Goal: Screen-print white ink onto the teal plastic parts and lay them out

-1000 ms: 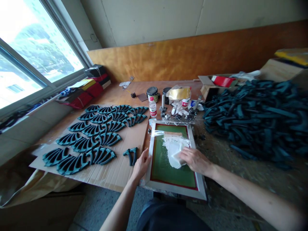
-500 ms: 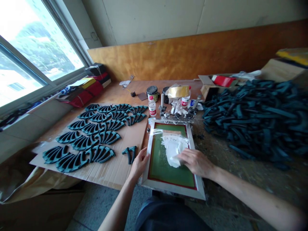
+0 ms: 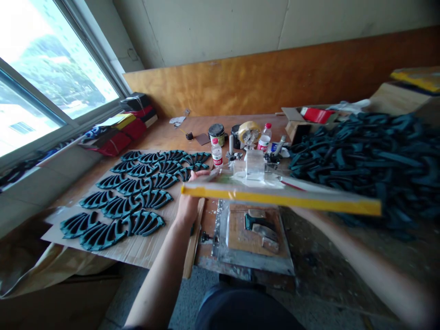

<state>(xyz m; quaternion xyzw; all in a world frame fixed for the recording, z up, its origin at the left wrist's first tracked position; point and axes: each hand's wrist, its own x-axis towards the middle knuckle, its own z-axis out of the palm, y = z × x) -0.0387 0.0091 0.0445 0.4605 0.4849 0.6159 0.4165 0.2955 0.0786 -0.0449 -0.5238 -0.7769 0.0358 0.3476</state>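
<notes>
A screen-printing frame, its near edge lined with yellow tape, is tilted up with that edge raised toward me. White ink shows on its mesh, and a pale, shiny block stands behind the near edge. My left hand is closed around the frame's left end. My right forearm reaches behind the frame's right part, which hides my right hand and its fingers. Below the raised frame, a dark green curved part sits in a holder on a wooden base board.
Rows of dark green parts lie on cardboard at left. A large heap of similar parts fills the right. Behind stand a bottle, a can and a tape roll. A wooden strip lies beside the base.
The screen frame has swung up from lying flat, uncovering the base board and the part on it. My left hand rose with it; my right hand has gone out of sight behind it.
</notes>
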